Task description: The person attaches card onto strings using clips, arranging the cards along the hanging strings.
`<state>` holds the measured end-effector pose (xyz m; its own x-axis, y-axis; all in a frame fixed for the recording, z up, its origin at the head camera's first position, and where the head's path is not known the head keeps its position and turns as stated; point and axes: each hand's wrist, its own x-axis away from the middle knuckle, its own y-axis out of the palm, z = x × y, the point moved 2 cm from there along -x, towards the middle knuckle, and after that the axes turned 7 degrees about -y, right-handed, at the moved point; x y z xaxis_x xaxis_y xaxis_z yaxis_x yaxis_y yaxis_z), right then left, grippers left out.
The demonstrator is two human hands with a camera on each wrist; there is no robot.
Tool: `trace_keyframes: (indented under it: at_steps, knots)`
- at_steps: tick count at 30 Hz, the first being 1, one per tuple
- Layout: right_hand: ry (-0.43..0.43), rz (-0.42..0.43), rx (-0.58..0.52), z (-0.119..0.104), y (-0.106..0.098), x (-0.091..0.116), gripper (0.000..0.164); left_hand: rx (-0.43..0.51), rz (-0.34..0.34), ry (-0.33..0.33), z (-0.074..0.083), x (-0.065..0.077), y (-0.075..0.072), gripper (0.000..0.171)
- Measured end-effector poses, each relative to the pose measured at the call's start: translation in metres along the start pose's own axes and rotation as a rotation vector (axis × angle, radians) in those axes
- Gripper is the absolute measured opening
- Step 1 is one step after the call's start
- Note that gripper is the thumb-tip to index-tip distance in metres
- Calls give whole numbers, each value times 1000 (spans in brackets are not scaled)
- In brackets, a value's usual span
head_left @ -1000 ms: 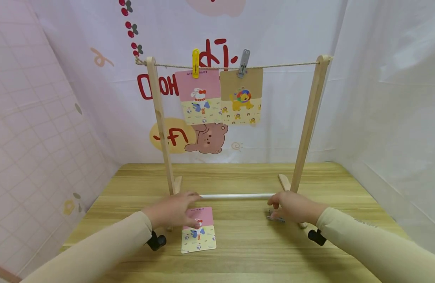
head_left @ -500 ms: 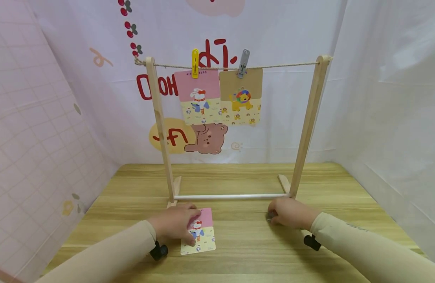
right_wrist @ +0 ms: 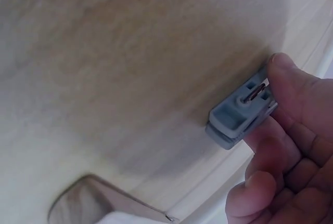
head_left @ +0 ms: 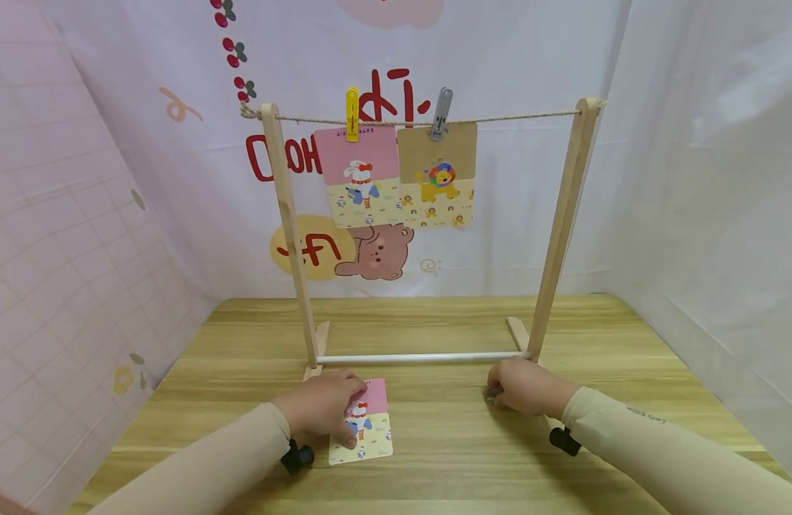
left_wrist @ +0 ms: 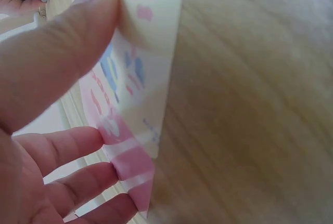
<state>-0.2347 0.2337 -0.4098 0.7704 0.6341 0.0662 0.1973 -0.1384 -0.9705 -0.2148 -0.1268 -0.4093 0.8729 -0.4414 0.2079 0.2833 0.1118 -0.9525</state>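
My left hand [head_left: 321, 404] lies over the left side of a card [head_left: 373, 436], pink above and cream below, with a rabbit drawing. In the left wrist view my thumb rests on the card [left_wrist: 138, 182] and the fingertips touch its pink part, thumb and fingers spread apart. The card still lies on the table. My right hand [head_left: 531, 388] pinches a grey clothespin [right_wrist: 237, 112] between thumb and fingers, low over the tabletop. In the head view the hand hides most of this clothespin.
A wooden frame [head_left: 559, 229] with a rope on top stands behind the hands, a white rod [head_left: 428, 357] across its base. A yellow clothespin [head_left: 352, 114] and a grey clothespin [head_left: 441, 114] hold a pink card [head_left: 350, 159] and a brown lion card [head_left: 428, 154] on the rope.
My left hand has come down onto the card, touching it with thumb and fingers. My right hand has closed on the clothespin on the table. Both have barely moved in the last half second.
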Motion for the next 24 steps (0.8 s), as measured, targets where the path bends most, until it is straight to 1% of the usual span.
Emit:
trace_keyframes:
  at_steps: [7, 11, 14, 19, 24]
  knots:
    - [49, -30, -28, -1, -1, -1, 14, 14, 5, -8, 1, -1, 0, 85]
    - [56, -40, -26, -2, -2, -1, 14, 37, 4, -14, -2, -2, 1, 88]
    - [40, -33, -11, -2, -2, -1, 14, 74, -2, -19, -6, -4, 2, 87]
    - [0, -8, 6, -1, -1, -1, 12, 130, -3, -31, -15, -11, 3, 84]
    - [-15, 2, -1, -2, -2, 2, 12, 89, 37, -49, -17, -10, 0, 85]
